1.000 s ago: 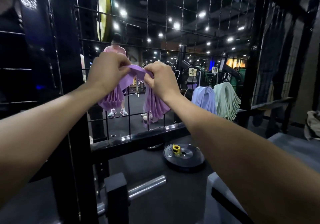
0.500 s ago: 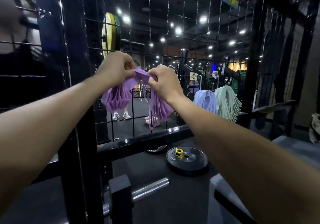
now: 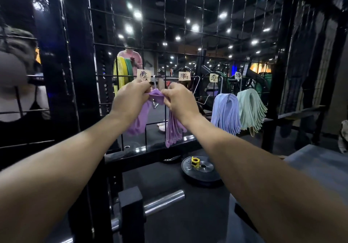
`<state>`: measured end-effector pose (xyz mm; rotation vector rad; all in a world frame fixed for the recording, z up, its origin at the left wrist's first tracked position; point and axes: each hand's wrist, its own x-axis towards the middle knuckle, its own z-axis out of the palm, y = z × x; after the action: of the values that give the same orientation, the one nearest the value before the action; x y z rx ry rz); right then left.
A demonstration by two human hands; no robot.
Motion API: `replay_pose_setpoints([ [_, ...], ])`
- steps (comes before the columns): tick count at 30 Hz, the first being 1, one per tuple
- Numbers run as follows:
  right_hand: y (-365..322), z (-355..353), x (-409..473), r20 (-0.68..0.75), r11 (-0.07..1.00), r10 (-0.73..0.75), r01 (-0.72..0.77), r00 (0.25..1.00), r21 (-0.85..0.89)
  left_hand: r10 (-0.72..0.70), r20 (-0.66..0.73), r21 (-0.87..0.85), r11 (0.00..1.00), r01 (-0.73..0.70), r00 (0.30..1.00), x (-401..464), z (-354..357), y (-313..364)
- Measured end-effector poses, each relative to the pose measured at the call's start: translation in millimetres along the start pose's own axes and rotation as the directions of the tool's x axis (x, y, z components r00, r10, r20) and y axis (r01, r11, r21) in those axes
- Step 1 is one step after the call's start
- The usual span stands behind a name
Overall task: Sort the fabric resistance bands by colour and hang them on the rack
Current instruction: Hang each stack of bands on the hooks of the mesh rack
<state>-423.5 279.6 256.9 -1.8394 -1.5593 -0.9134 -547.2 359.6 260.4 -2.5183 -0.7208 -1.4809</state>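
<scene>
Centre of frame: my left hand (image 3: 131,97) and right hand (image 3: 178,101), fingers curled, together grip a folded bunch of purple bands (image 3: 156,96), its ends drooping on both sides before the wire rack (image 3: 188,41). Right of centre: blue bands (image 3: 226,112) and green bands (image 3: 251,109) hang from hooks beneath paper labels (image 3: 213,77).

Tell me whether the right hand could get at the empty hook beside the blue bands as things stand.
Probably not yet: the right hand and the left hand both grip the purple bands. The path to the empty hook looks clear, left of the blue bands.
</scene>
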Motion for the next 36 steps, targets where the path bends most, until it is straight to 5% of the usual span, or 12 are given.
replay_pose_setpoints([
  [8, 0, 7, -11, -0.004, 0.989, -0.108, 0.107, 0.994, -0.102, -0.012, 0.001, 0.041, 0.999, 0.012, 1.000, -14, 14, -2],
  [17, 12, 0, -34, -0.068, 0.996, -0.031, 0.025, 0.997, -0.087, -0.136, -0.033, -0.115, 0.985, 0.131, 0.990, -30, 35, 17],
  [29, 7, 19, -39, 0.124, 0.917, 0.301, -0.322, 0.946, 0.235, -0.313, -0.064, -0.261, 0.922, 0.287, 0.948, -45, 59, 25],
  [36, 7, 20, -48, 0.051, 0.877, 0.289, -0.286, 0.956, 0.387, -0.324, -0.046, -0.401, 0.873, 0.279, 0.945, -53, 58, 26],
])
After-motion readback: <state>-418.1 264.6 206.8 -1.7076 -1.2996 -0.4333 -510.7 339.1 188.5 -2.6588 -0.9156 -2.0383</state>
